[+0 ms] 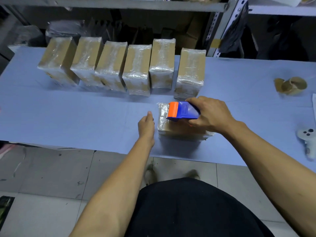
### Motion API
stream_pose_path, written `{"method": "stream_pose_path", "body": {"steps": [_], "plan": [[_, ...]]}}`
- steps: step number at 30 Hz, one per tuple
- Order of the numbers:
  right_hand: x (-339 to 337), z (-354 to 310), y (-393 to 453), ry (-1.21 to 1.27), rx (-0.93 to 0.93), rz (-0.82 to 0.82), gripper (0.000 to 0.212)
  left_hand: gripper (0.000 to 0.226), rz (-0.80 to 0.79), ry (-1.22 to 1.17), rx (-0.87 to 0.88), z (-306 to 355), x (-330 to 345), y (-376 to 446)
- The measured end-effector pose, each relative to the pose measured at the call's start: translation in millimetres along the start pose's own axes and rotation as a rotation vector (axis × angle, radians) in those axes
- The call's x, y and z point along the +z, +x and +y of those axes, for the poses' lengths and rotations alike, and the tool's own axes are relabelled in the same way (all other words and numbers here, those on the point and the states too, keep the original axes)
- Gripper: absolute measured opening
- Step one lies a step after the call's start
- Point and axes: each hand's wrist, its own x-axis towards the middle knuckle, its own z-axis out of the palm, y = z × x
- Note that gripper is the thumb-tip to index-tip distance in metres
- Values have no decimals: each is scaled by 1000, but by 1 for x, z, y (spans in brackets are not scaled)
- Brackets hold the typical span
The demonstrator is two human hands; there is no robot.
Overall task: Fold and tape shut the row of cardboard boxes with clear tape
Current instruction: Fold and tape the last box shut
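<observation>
Several cardboard boxes wrapped in clear tape (136,72) stand in a row across the back of the blue table (68,117). One more taped box (177,130) lies flat near the table's front edge. My right hand (210,115) grips a blue and orange tape dispenser (181,111) on top of this box, its orange end at the box's left side. My left hand (146,126) sits against the box's left side, fingers relaxed and pointing forward; whether it touches the box is unclear.
An empty brown tape core with torn cardboard (290,85) lies at the right of the table. A white controller (307,139) rests at the right edge. Metal shelves (119,6) with dark bags and cartons stand behind. Tiled floor (51,177) is below the table's front edge.
</observation>
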Motion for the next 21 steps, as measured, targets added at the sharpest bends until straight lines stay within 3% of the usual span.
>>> {"method": "stream_pose_path", "body": {"steps": [5,8,13,21], "plan": [[1,0,3,-31,-4,29,64,41,-167,262,254,17,22,-16],[1,1,6,-85,-26,18,61,43,-131,355,355,14,27,-22],[-8,10,-4,-94,-71,-20,70,38,-109,331,327,12,26,-17],[-13,39,-30,-110,-58,27,62,21,-86,338,336,16,29,-19]]}}
